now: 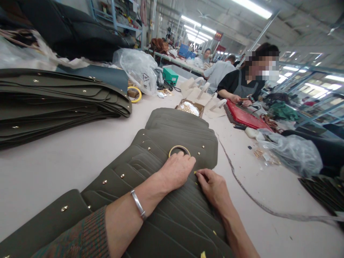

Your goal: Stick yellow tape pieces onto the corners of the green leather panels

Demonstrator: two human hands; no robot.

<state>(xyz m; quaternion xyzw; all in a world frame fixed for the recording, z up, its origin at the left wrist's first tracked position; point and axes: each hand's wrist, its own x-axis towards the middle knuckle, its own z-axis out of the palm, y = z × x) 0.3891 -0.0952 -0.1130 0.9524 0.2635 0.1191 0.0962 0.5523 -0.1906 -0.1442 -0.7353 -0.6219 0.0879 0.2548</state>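
Note:
Overlapping dark olive leather panels (177,122) with small gold studs lie fanned out in front of me. My left hand (178,168), with a silver bangle at the wrist, is closed on the near edge of a roll of yellow tape (179,147) above the panels. To its right, my right hand (213,184) pinches a tiny yellow piece of tape (195,172) between thumb and fingertips, at the panels' right edge. More yellow scraps (203,254) stick to the panels nearer to me.
At left a thick stack of studded olive panels (80,96) rests near another yellow tape roll (138,94). A box of gold studs (189,107) stands beyond my panels. Across the table a co-worker (249,79) handles a red leather piece (247,114). A cord (242,186) runs along the right.

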